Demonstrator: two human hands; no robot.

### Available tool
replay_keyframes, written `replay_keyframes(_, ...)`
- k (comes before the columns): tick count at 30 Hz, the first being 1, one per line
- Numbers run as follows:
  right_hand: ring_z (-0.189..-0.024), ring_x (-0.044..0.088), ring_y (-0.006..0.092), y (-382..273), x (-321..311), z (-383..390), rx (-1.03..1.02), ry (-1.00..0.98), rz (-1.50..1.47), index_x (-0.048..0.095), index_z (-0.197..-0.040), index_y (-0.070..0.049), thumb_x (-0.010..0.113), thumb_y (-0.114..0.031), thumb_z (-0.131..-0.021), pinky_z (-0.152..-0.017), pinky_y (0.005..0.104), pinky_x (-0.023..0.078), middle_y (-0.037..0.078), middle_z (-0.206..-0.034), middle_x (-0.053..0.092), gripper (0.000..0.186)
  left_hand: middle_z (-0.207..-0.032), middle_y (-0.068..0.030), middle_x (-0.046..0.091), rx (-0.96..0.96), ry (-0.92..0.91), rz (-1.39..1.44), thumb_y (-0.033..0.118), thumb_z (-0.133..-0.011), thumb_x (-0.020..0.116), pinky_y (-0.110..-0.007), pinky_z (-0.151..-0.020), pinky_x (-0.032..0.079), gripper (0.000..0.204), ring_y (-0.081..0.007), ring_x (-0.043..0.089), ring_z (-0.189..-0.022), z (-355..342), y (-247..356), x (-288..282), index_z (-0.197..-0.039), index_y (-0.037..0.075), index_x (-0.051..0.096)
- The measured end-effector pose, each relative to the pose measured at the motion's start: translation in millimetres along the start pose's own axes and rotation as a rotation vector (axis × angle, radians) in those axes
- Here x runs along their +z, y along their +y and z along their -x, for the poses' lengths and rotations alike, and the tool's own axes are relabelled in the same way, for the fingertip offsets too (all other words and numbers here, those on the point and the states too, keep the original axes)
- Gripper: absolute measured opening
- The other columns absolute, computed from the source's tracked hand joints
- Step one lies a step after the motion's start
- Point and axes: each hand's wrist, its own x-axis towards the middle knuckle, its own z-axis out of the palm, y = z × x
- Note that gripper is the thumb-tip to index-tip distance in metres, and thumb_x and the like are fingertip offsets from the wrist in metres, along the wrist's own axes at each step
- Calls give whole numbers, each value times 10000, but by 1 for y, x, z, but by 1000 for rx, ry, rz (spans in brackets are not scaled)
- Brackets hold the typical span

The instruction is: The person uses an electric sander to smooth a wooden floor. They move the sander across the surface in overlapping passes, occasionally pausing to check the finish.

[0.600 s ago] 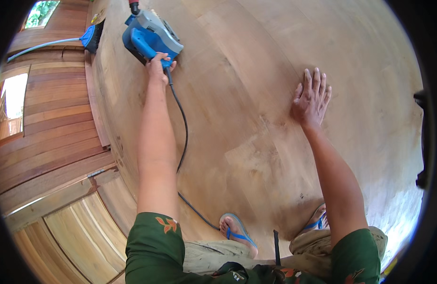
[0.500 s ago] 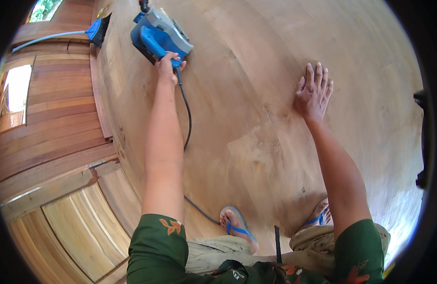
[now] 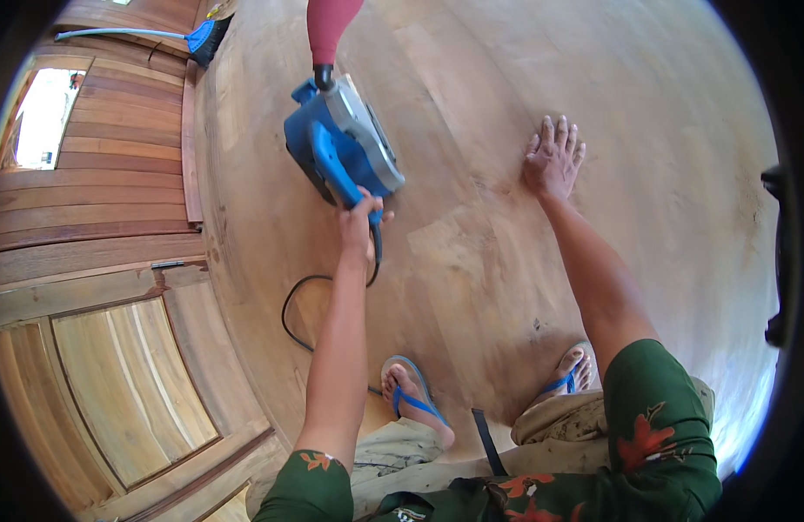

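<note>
My left hand (image 3: 360,223) is wrapped round the rear handle of a blue and grey belt sander (image 3: 354,139). The sander rests on the wooden floor (image 3: 454,331), left of the middle. At its far end a dark connector joins a red dust bag (image 3: 332,30), cut off by the upper rim. A black power cord (image 3: 291,296) leaves the handle and loops toward my left foot. My right hand (image 3: 554,161) is spread flat on the floor, palm down and holding nothing, to the right of the sander.
Along the left stands a plank wall (image 3: 115,174) with a window opening (image 3: 45,117) and a panelled wooden door (image 3: 132,391) nearer me. A blue broom (image 3: 206,39) leans at the far left. My feet in blue flip-flops (image 3: 415,396) are close below.
The sander has come back toward me and slightly right, with my left hand still on its handle. Its red bag now shows, and the cord has bent into a loop.
</note>
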Motion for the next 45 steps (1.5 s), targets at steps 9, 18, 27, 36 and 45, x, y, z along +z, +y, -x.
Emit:
replay_keyframes(9, -1584, 237, 305, -22, 17, -20, -58, 7, -10, 482, -1552, -160, 431, -362, -1067, -1293, 536, 131, 101, -1677, 347, 528, -938, -65, 651, -21, 63, -37, -26, -856, 706, -390, -924, 531, 193, -208, 663, -948, 123, -62, -9, -968, 90, 600)
replay_keyframes(18, -1570, 262, 323, 2, -61, 70, -10, 8, -19, 489, -1534, -144, 454, -331, -1058, -1283, 554, 151, 121, -1662, 361, 512, -850, -20, 636, 126, 161, -79, -4, -876, 715, -297, -794, 472, 147, -138, 615, -828, 172, -27, -5, -942, 82, 615)
replay_keyframes(27, -1561, 274, 343, -11, -67, 69, -32, 9, 15, 486, -1525, -136, 512, -273, -1024, -1264, 586, 178, 143, -1641, 372, 520, -753, -44, 612, 275, 43, -104, -40, -833, 683, -347, -760, 509, 165, -191, 642, -737, -132, 85, -2, -867, 93, 592)
replay_keyframes(36, -1576, 234, 356, -19, -86, 99, -2, -79, -14, 473, -1533, -145, 551, -224, -980, -1269, 592, 146, 136, -1663, 332, 563, -755, -71, 635, 213, 142, -129, -55, -792, 722, -342, -717, 567, 146, -205, 649, -686, -283, 180, -9, -850, 32, 620)
replay_keyframes(45, -1596, 190, 335, -6, -96, 111, 40, -134, 31, 452, -1554, -146, 546, -239, -983, -1281, 583, 118, 113, -1697, 283, 586, -734, -59, 627, 219, 86, -140, -56, -779, 716, -323, -710, 565, 152, -204, 646, -694, -288, 166, -8, -845, 37, 615)
